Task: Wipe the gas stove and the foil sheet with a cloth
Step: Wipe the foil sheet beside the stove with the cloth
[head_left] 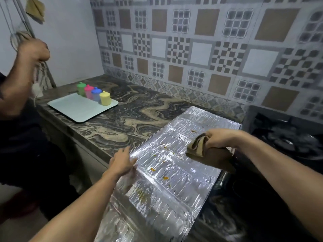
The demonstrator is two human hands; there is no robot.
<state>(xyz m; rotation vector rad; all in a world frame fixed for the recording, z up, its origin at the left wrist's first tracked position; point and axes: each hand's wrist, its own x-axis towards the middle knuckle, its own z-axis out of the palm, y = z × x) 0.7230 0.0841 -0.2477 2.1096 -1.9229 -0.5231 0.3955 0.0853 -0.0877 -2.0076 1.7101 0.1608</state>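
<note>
A shiny embossed foil sheet (162, 173) lies on the marbled counter, speckled with small orange food bits. My left hand (122, 162) rests flat on the sheet's left edge, fingers spread. My right hand (220, 137) grips a folded brown cloth (208, 154) that hangs over the sheet's right side, near the far end. The black gas stove (286, 137) sits at the right, just beyond the foil, partly hidden by my right forearm.
A pale tray (76, 109) at the counter's far left carries several coloured lidded cups (94, 93). Another person (26, 70) stands at the left with a raised arm. Patterned wall tiles (192, 49) back the counter. A brown cloth (35, 8) hangs top left.
</note>
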